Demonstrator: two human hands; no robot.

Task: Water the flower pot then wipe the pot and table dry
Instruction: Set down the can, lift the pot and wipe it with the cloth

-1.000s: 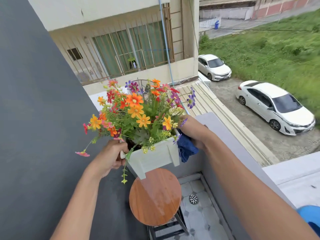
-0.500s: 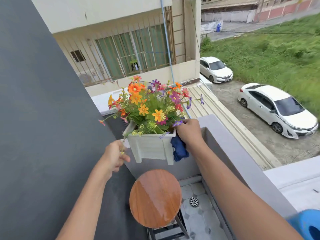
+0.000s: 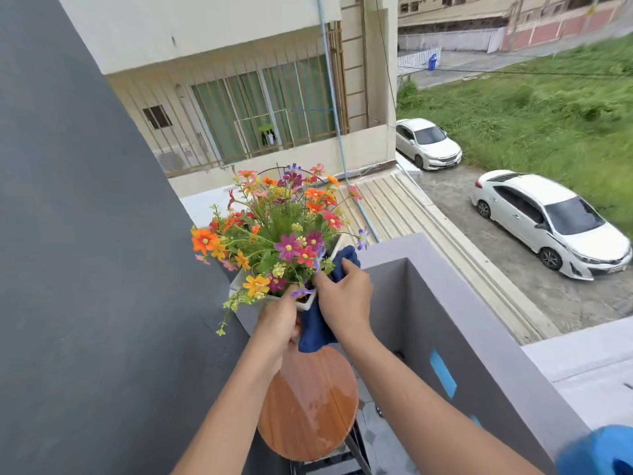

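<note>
A white square flower pot [image 3: 306, 304] full of orange, red and purple flowers [image 3: 281, 228] is held in the air above a small round wooden table [image 3: 308, 406]. My left hand [image 3: 279, 320] grips the pot's near rim from below the blooms. My right hand [image 3: 346, 299] presses a dark blue cloth [image 3: 313, 332] against the pot's right side; the cloth's top end sticks up at the rim. Most of the pot body is hidden by both hands and the cloth. The table top shows wet patches.
A dark grey wall [image 3: 85, 269] runs along the left. A grey balcony parapet [image 3: 455, 303] stands on the right, with a drop to a driveway and white cars beyond. A blue object [image 3: 599, 454] sits at the bottom right corner. Tiled floor lies under the table.
My left hand has come back onto the pot's near rim. The pot has turned and tipped toward me, and the right hand with the cloth has shifted along its side.
</note>
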